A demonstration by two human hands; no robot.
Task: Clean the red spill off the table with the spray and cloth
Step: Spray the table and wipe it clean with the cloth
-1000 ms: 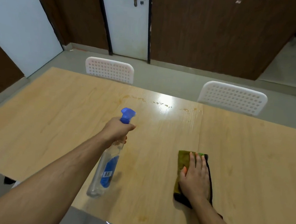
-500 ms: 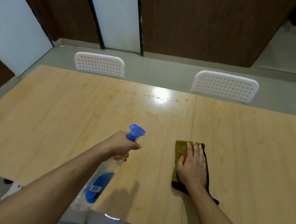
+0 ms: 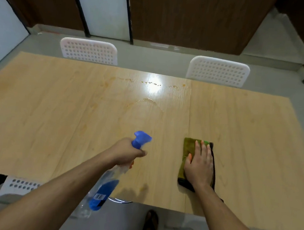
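Spraying step: my left hand (image 3: 125, 152) gripped the spray bottle (image 3: 113, 174) aimed at the spill (image 3: 149, 100) toward the table's (image 3: 37, 103) far edge, my right hand (image 3: 199, 165) lay flat on the cloth (image 3: 188, 146), and wiping looked next.

Grey floor (image 3: 152, 59), white perforated chairs (image 3: 218, 71), brown walls (image 3: 190, 16)

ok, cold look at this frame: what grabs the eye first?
The spray bottle with its blue nozzle, gripped in the left hand at front centre and aimed across the table. Next, the right hand pressed flat on the green cloth. Beyond them, faint spill residue under a light glare.
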